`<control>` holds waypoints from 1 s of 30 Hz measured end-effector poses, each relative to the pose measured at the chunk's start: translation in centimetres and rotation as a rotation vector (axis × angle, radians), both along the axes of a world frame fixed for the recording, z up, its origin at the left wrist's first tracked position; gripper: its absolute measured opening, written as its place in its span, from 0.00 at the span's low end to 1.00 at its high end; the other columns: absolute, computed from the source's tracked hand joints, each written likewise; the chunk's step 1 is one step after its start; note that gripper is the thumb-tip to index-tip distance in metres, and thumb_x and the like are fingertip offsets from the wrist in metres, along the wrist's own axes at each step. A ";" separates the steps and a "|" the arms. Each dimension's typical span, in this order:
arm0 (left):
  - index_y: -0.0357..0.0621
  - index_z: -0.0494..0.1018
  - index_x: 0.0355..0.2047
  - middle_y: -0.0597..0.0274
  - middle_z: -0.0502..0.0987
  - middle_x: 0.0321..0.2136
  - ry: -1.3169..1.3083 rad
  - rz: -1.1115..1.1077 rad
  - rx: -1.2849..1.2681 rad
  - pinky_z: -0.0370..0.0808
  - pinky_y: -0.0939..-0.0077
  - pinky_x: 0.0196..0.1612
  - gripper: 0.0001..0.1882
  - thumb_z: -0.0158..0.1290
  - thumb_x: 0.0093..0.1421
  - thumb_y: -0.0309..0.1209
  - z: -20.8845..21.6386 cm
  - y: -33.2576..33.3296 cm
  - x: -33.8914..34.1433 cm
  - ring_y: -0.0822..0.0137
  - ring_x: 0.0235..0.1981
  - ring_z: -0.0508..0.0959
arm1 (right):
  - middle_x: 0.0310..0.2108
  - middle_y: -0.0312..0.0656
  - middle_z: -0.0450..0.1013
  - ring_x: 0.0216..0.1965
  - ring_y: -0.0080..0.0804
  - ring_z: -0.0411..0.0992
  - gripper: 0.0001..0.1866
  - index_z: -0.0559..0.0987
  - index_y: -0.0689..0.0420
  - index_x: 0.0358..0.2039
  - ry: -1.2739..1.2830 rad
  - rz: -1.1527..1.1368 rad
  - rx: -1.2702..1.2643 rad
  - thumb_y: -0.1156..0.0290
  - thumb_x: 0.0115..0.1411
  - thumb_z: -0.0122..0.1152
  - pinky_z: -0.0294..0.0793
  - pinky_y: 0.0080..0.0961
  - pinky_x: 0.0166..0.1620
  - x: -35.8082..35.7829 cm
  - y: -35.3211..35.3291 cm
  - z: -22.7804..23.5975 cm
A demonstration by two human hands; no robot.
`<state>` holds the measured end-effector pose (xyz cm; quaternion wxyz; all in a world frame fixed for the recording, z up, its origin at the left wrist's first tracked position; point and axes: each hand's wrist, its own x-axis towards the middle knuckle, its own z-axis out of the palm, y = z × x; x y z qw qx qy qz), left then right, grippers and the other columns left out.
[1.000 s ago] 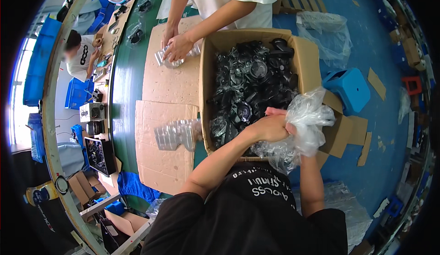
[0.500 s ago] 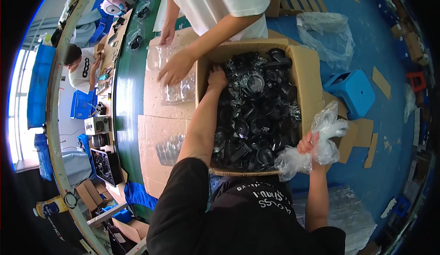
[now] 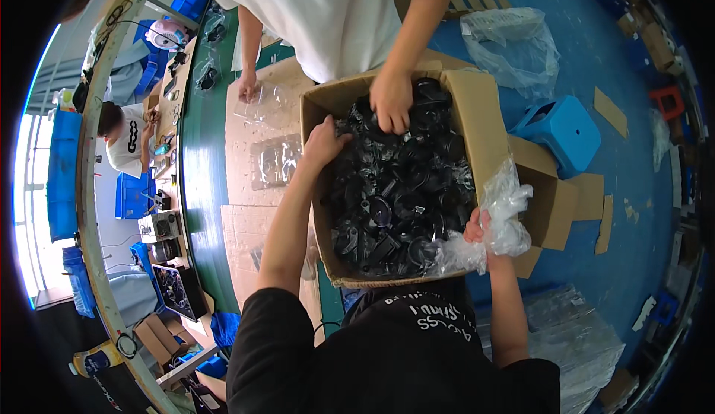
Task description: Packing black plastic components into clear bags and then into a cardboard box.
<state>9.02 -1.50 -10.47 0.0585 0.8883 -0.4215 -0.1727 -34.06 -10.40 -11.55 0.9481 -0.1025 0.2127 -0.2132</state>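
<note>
A cardboard box full of black plastic parts, many in clear wrapping, stands in front of me. My left hand is at the inner left wall of the box, thumb apart from the fingers. It holds nothing that I can see, and some fingertips are hidden. At the box's right front corner, my right hand is closed round a bunched clear plastic bag. The bag trails over the rim onto the parts. A co-worker's hand reaches into the far part of the box.
The co-worker's other hand is by clear plastic trays on a cardboard sheet at the left. A green table lies beyond it. Right of the box are a blue stool, loose cardboard and another plastic bag on the floor.
My left hand has drawn back from the parts toward the box's left wall. The co-worker's one hand has moved from the trays into the box. My right hand still grips the bag.
</note>
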 end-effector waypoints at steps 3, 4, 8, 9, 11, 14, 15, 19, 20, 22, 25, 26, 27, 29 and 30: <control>0.34 0.74 0.34 0.52 0.76 0.30 0.321 0.067 -0.279 0.71 0.67 0.30 0.14 0.54 0.53 0.35 3.9 -3.0 -4.1 0.57 0.28 0.76 | 0.10 0.32 0.56 0.11 0.21 0.53 0.14 0.69 0.55 0.27 0.391 0.008 -0.263 0.59 0.61 0.51 0.57 0.22 0.20 1.3 -1.6 5.3; 0.34 0.74 0.34 0.52 0.76 0.30 0.274 0.142 -0.302 0.71 0.67 0.30 0.14 0.54 0.53 0.35 6.2 1.1 -3.8 0.57 0.28 0.76 | 0.14 0.34 0.60 0.12 0.22 0.55 0.11 0.70 0.56 0.26 0.328 0.080 -0.277 0.63 0.59 0.53 0.57 0.21 0.19 4.0 -1.2 6.7; 0.34 0.74 0.27 0.56 0.74 0.21 0.358 0.198 -0.350 0.66 0.72 0.24 0.11 0.53 0.54 0.33 10.2 5.0 -5.9 0.65 0.19 0.70 | 0.22 0.37 0.67 0.18 0.24 0.62 0.05 0.73 0.57 0.29 0.237 0.144 -0.398 0.69 0.56 0.55 0.62 0.22 0.22 6.1 -0.6 5.8; 0.34 0.74 0.27 0.56 0.74 0.21 0.362 0.187 -0.353 0.66 0.72 0.24 0.11 0.53 0.54 0.33 10.5 4.8 -6.2 0.65 0.19 0.70 | 0.23 0.37 0.69 0.20 0.25 0.64 0.05 0.74 0.58 0.31 0.216 0.147 -0.454 0.71 0.56 0.54 0.65 0.22 0.24 6.4 -0.8 5.6; 0.35 0.73 0.26 0.59 0.72 0.17 0.304 -0.049 -0.601 0.64 0.75 0.22 0.11 0.53 0.54 0.32 10.8 4.8 -6.9 0.68 0.17 0.67 | 0.25 0.38 0.71 0.22 0.25 0.67 0.06 0.75 0.58 0.33 0.202 0.144 -0.505 0.72 0.55 0.54 0.67 0.23 0.25 7.2 -1.1 5.5; 0.36 0.73 0.24 0.62 0.70 0.13 0.229 -0.283 -0.858 0.63 0.78 0.20 0.10 0.53 0.54 0.32 11.5 4.3 -7.9 0.71 0.14 0.64 | 0.42 0.41 0.73 0.40 0.29 0.71 0.20 0.71 0.57 0.49 -0.135 0.158 -0.543 0.73 0.53 0.56 0.71 0.24 0.43 10.6 -2.9 4.5; 0.36 0.72 0.24 0.63 0.70 0.13 0.284 -0.242 -0.801 0.63 0.79 0.20 0.09 0.53 0.55 0.31 11.8 4.5 -8.5 0.71 0.14 0.64 | 0.35 0.46 0.73 0.33 0.33 0.71 0.19 0.68 0.61 0.49 -0.244 0.165 -0.351 0.75 0.54 0.50 0.72 0.26 0.37 12.8 -2.6 6.0; 0.39 0.72 0.24 0.63 0.70 0.12 0.375 -0.154 -0.726 0.63 0.77 0.18 0.07 0.52 0.55 0.30 12.8 2.4 -10.4 0.67 0.12 0.66 | 0.50 0.43 0.68 0.44 0.33 0.70 0.26 0.67 0.61 0.53 0.085 0.423 -0.923 0.67 0.54 0.59 0.71 0.28 0.46 19.3 -2.6 6.3; 0.40 0.71 0.24 0.61 0.71 0.12 0.322 -0.177 -0.801 0.64 0.75 0.19 0.07 0.52 0.55 0.30 12.8 1.6 -10.9 0.64 0.13 0.68 | 0.49 0.42 0.69 0.43 0.32 0.70 0.25 0.67 0.61 0.52 0.137 0.324 -0.913 0.69 0.54 0.59 0.70 0.26 0.46 19.7 -2.2 6.1; 0.40 0.71 0.23 0.59 0.72 0.13 0.114 -0.242 -0.814 0.65 0.72 0.19 0.09 0.52 0.55 0.32 13.0 0.4 -11.1 0.60 0.13 0.70 | 0.46 0.41 0.70 0.41 0.29 0.70 0.23 0.69 0.60 0.51 0.242 0.125 -0.878 0.72 0.53 0.58 0.70 0.24 0.45 20.1 -1.1 5.3; 0.42 0.69 0.21 0.54 0.73 0.14 0.022 -0.233 -0.756 0.67 0.63 0.19 0.12 0.50 0.56 0.37 13.3 -0.4 -10.9 0.50 0.16 0.72 | 0.46 0.39 0.70 0.42 0.28 0.69 0.23 0.70 0.59 0.50 0.162 0.056 -0.676 0.75 0.52 0.60 0.69 0.22 0.46 19.1 0.8 7.0; 0.42 0.69 0.21 0.54 0.73 0.14 0.025 -0.224 -0.757 0.67 0.63 0.19 0.12 0.50 0.56 0.37 13.1 -0.3 -11.3 0.50 0.16 0.72 | 0.46 0.39 0.70 0.42 0.28 0.69 0.23 0.70 0.59 0.50 0.166 0.064 -0.678 0.75 0.52 0.60 0.69 0.22 0.46 18.2 0.7 8.2; 0.42 0.69 0.22 0.53 0.73 0.14 0.021 -0.342 -0.648 0.67 0.61 0.19 0.13 0.49 0.56 0.38 13.1 -0.2 -11.5 0.48 0.16 0.72 | 0.46 0.38 0.70 0.43 0.29 0.69 0.25 0.69 0.59 0.51 0.276 0.273 -0.824 0.76 0.51 0.61 0.68 0.23 0.47 17.6 0.2 9.4; 0.42 0.69 0.22 0.51 0.73 0.14 -0.006 -0.434 -0.516 0.67 0.58 0.20 0.14 0.49 0.56 0.40 12.9 -0.1 -12.4 0.46 0.17 0.72 | 0.46 0.37 0.70 0.45 0.29 0.67 0.27 0.67 0.58 0.52 0.399 0.514 -1.095 0.76 0.50 0.62 0.68 0.24 0.48 16.9 0.3 9.8; 0.42 0.69 0.23 0.49 0.72 0.14 -0.029 -0.412 -0.496 0.67 0.57 0.20 0.14 0.48 0.56 0.41 12.7 0.1 -13.1 0.45 0.18 0.73 | 0.46 0.37 0.69 0.45 0.29 0.67 0.27 0.66 0.57 0.53 0.410 0.542 -1.223 0.76 0.51 0.61 0.69 0.25 0.48 16.5 0.6 9.4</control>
